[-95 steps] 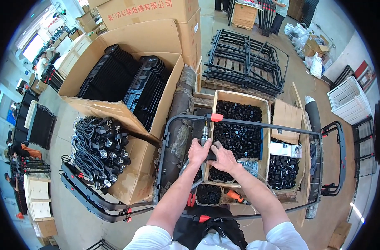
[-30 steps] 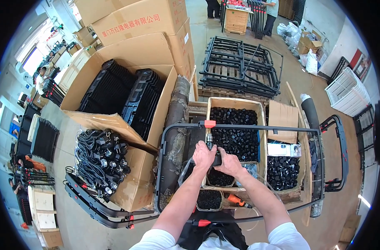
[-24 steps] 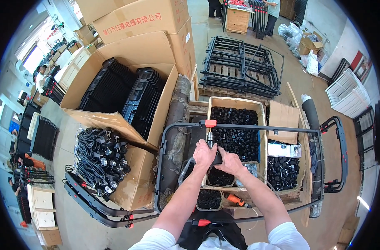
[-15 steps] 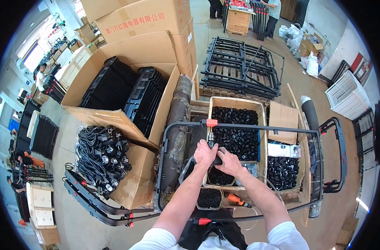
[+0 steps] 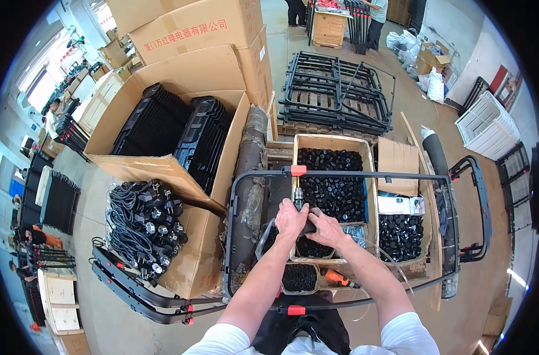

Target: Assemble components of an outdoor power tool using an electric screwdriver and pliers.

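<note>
Both my hands close round a pneumatic driver (image 5: 299, 195) with a metal chuck. My left hand (image 5: 290, 219) wraps the body just behind the chuck. My right hand (image 5: 327, 229) grips the dark rear part. The tool points away from me at a red connector (image 5: 298, 170) on the far bar of a black tubular frame (image 5: 370, 175); whether the bit touches it is too small to tell. On the near bar, close to my waist, sits another red connector (image 5: 296, 310). A clear hose (image 5: 393, 260) runs beside my right forearm.
Under the frame stand a wooden bin of black caps (image 5: 334, 177), a small tub of screws (image 5: 299, 278) and an orange-handled tool (image 5: 337, 277). Left are corded plugs (image 5: 145, 225) and a carton (image 5: 163, 168) of black panels. Beyond lies a pallet of black frames (image 5: 337, 92). People work farther off.
The whole view has shifted slightly. My hands keep the same grip on the driver, which stays against or near the far red connector.
</note>
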The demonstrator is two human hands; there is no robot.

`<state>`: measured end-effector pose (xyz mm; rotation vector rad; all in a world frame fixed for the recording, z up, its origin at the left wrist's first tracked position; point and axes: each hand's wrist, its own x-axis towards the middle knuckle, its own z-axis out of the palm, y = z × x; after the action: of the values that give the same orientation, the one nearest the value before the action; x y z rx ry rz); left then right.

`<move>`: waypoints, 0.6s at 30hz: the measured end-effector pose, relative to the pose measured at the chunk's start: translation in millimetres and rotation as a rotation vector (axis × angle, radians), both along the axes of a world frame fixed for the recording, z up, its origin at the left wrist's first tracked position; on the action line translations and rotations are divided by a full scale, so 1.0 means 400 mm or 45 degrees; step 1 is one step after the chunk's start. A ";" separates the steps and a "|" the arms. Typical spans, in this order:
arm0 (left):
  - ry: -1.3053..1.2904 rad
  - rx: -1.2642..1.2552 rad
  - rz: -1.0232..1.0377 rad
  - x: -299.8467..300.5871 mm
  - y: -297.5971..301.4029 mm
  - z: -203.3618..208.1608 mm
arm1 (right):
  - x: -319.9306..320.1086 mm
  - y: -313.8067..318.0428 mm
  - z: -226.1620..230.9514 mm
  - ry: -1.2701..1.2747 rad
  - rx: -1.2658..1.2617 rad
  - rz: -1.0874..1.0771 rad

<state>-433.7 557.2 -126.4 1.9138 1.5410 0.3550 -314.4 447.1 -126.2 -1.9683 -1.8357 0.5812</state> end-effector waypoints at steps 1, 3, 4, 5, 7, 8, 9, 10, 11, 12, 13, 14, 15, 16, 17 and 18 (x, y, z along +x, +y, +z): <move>-0.002 0.002 -0.001 -0.001 -0.004 0.000 | -0.001 -0.004 0.001 -0.006 -0.009 0.000; -0.001 0.004 -0.006 -0.004 -0.016 0.002 | -0.005 -0.017 0.004 -0.012 -0.005 -0.010; 0.000 0.012 0.002 -0.008 -0.020 0.003 | -0.011 -0.019 0.010 -0.017 0.005 -0.007; 0.001 0.013 0.005 -0.015 -0.026 0.004 | -0.018 -0.025 0.016 -0.013 -0.002 -0.001; 0.002 0.046 0.027 -0.034 -0.048 0.010 | -0.038 -0.044 0.029 -0.033 -0.015 -0.026; 0.006 0.042 0.032 -0.051 -0.068 0.014 | -0.054 -0.059 0.036 -0.052 -0.030 -0.052; 0.007 0.003 0.029 -0.077 -0.091 0.017 | -0.077 -0.081 0.041 -0.117 -0.044 -0.040; 0.010 -0.032 0.032 -0.107 -0.109 0.035 | -0.105 -0.106 0.063 -0.109 -0.043 -0.026; -0.061 -0.110 0.029 -0.136 -0.146 0.074 | -0.130 -0.156 0.088 -0.103 0.026 -0.039; -0.053 -0.128 0.014 -0.157 -0.204 0.114 | -0.156 -0.219 0.124 -0.098 0.089 -0.064; -0.238 -0.129 0.024 -0.188 -0.267 0.157 | -0.193 -0.281 0.177 -0.102 0.135 -0.085; -0.419 -0.130 0.045 -0.228 -0.332 0.186 | -0.228 -0.346 0.213 -0.122 0.186 -0.066; -0.589 -0.241 0.024 -0.281 -0.395 0.195 | -0.273 -0.413 0.253 -0.111 0.222 -0.041; -0.617 -0.325 -0.043 -0.333 -0.460 0.239 | -0.313 -0.476 0.283 -0.097 0.258 -0.019; -0.599 -0.372 -0.030 -0.390 -0.525 0.265 | -0.354 -0.539 0.302 -0.090 0.192 0.030; -0.580 -0.420 -0.018 -0.445 -0.596 0.274 | -0.393 -0.604 0.296 -0.052 0.296 0.081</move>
<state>-611.6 318.9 -16.9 1.4634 1.1971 0.4617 -471.6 205.7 -7.9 -1.7866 -1.9017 0.3304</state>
